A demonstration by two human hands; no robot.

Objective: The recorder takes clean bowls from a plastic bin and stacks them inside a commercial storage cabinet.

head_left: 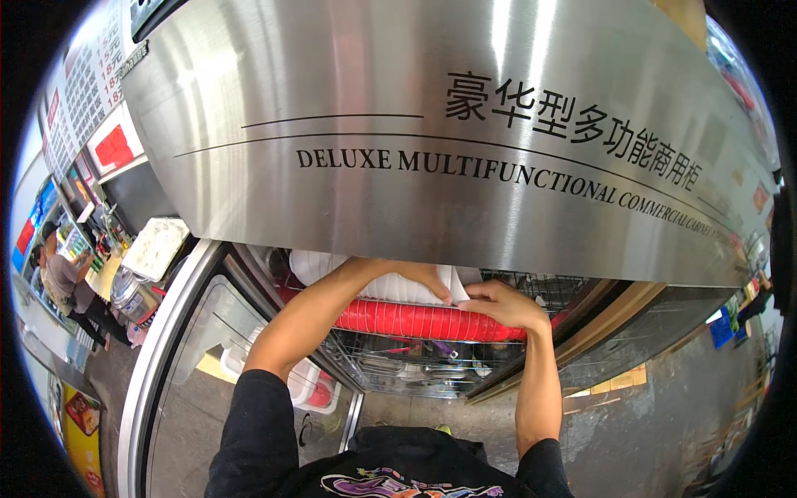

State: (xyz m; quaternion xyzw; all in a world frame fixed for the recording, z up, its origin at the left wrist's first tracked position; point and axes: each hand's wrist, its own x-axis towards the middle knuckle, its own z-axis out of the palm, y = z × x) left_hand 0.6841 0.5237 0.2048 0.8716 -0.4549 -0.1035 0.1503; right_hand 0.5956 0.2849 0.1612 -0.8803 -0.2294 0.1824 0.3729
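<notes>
Inside an open upright cabinet, a row of nested white dishes [390,288] lies on its side on a wire rack. My left hand [425,278] reaches over the row from behind, its fingers curled on the right end. My right hand [506,305] meets it there, with bent fingers at the pale edge of a white dish [456,285] between both hands. Just below my hands runs a long row of nested red dishes [415,320], also on its side. Part of the white row is hidden by my left forearm and the cabinet top.
A broad steel cabinet panel [374,91] hangs above my hands. Glass doors with metal frames [166,357] stand open at both sides. Utensils lie on the lower wire shelf [407,369]. A person [70,278] stands at the far left near a counter and a tray [156,247].
</notes>
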